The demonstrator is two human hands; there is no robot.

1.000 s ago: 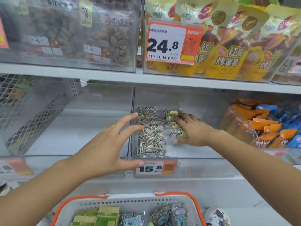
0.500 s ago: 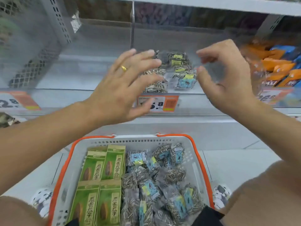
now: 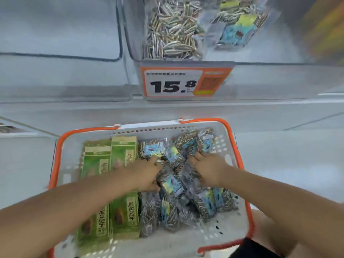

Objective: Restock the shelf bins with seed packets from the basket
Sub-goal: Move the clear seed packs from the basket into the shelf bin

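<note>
both hands are down in the basket (image 3: 240, 175), a white plastic one with an orange rim, sitting below the shelf (image 3: 74, 107). the left hand (image 3: 147, 174) lies on the heap of clear seed packets (image 3: 173, 185) in the middle of the basket, its fingers curled in among them — it seems to grip a packet, though the blur hides exactly which. the right hand (image 3: 206, 168) is just beside it, fingers bent down into the same heap and closing on a packet near the far side. green boxes (image 3: 124, 211) stand in rows along the left side of the basket, partly under the left forearm. above, a clear bin (image 3: 130, 43) on the shelf holds a few seed packets already, one showing striped seeds, another a blue and yellow label. a price tag (image 3: 186, 82) reading 15.8 hangs on the bin's front edge.
</note>
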